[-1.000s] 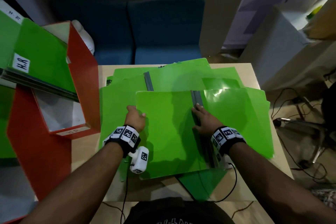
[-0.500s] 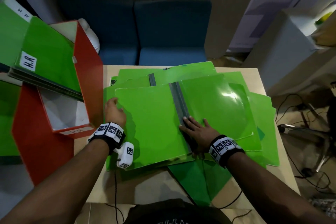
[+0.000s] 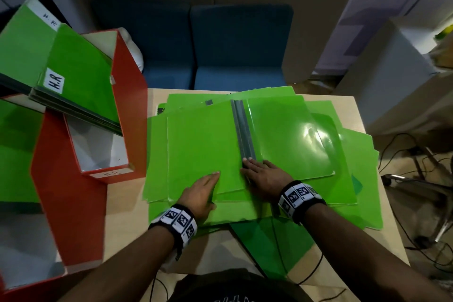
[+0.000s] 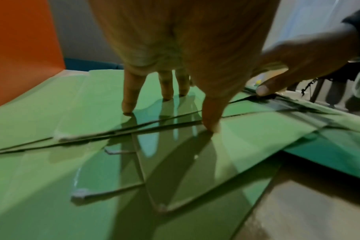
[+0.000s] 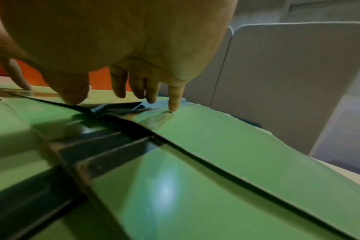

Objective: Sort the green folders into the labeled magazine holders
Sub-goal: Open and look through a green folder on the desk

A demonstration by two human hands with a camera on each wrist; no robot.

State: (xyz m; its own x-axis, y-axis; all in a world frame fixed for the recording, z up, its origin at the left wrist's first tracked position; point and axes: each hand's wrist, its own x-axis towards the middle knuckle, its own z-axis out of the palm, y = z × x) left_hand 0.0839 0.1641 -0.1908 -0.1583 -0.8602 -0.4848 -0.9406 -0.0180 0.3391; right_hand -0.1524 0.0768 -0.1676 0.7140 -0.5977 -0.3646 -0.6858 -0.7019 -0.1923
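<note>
A green folder (image 3: 203, 144) lies spread flat, covers down, on a pile of several green folders (image 3: 348, 179) on the table; its grey spine (image 3: 242, 130) runs down the middle. My left hand (image 3: 203, 191) lies flat on the left cover near its front edge, fingers straight (image 4: 129, 97). My right hand (image 3: 262, 174) rests flat at the near end of the spine, fingertips (image 5: 175, 100) touching the right cover (image 5: 226, 146). Two red magazine holders stand at the left: the nearer one (image 3: 127, 110) is labeled "H.R" and holds green folders (image 3: 78, 73).
A second red holder (image 3: 61, 203) stands at the near left. Blue chairs (image 3: 220, 44) stand behind the table. A white cabinet (image 3: 392, 76) and cables on the floor (image 3: 404, 144) are at the right. Bare tabletop (image 3: 127, 216) shows in front of the pile.
The open folder slid away and to the right over the pile. My left hand moved from the folder's left edge onto the cover's front part; my right hand stayed on the spine.
</note>
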